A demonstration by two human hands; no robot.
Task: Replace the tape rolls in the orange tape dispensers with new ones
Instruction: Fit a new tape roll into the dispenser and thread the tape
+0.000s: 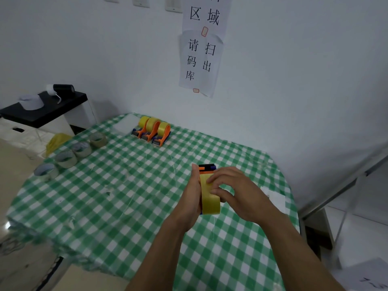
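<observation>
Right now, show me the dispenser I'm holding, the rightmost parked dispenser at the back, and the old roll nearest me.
Held dispenser (210, 203): head view, its yellow roll.
Rightmost parked dispenser (163, 128): head view, its yellow roll.
Nearest old roll (50, 174): head view, outer wall.

Txt: upper paper sign (206, 15): "区域"; lower paper sign (199, 61): "请扫码出库".

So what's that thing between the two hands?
A yellow tape roll on an orange dispenser. The left hand holds its side and the right hand curls its fingers onto the roll, as the head view shows.
</observation>
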